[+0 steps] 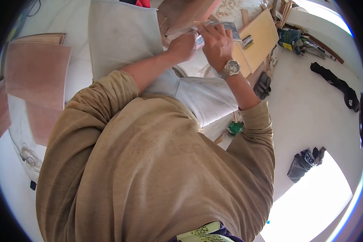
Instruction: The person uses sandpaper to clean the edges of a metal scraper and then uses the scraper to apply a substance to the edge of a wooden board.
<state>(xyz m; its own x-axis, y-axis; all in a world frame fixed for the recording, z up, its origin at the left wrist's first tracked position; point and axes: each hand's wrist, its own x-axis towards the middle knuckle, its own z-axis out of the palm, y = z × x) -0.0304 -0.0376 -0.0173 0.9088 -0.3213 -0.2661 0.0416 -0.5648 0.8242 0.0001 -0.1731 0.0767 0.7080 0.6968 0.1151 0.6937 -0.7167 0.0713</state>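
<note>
My left hand (184,46) is closed, its fingers pressed around a small shiny silvery piece, perhaps a plastic packet (198,41). My right hand (217,43), with a watch (231,67) on the wrist, bends its fingers over the same piece from the other side. The two hands nearly meet, and they hide most of what they hold. Just beyond the right fingers lies a flat grey shiny sheet (231,30). A pale yellow board (262,38) is to the right of that hand, with a small dark metal item (247,41) on it.
Brown wood panels (38,68) lean at the left. A reddish-brown board (191,18) stands ahead. On the floor are a sandal (262,85), a green item (235,128), a black cloth (335,85), a dark crumpled cloth (304,164) and a cord (30,156).
</note>
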